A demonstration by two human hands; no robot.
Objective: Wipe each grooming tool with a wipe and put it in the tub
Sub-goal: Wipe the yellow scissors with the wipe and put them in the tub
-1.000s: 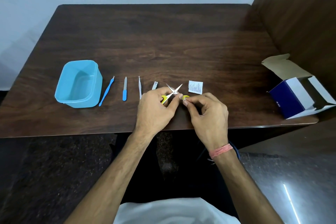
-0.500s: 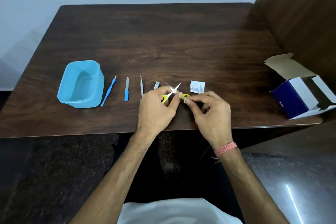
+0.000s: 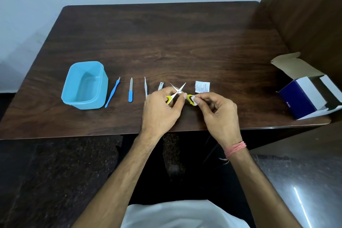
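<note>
Small yellow-handled scissors (image 3: 178, 90) sit with their blades spread in an X just above the table's front middle. My left hand (image 3: 161, 111) grips the left yellow handle. My right hand (image 3: 218, 114) pinches a small white wipe (image 3: 194, 99) against the right yellow handle. An empty blue tub (image 3: 83, 85) stands at the left. Between the tub and my hands lie a blue cuticle tool (image 3: 112, 92), a blue-handled nail file (image 3: 130, 89), silver tweezers (image 3: 146, 88) and a nail clipper (image 3: 161, 86), partly hidden by my left hand.
A white printed wipe sachet (image 3: 202, 86) lies just beyond my right hand. An open blue-and-white carton (image 3: 305, 96) sits at the table's right front corner. A brown wall panel (image 3: 305, 15) borders the dark wooden table (image 3: 166, 42) on the right.
Both hands stay on the open scissors. The small white wipe now shows at my right fingertips on the right handle.
</note>
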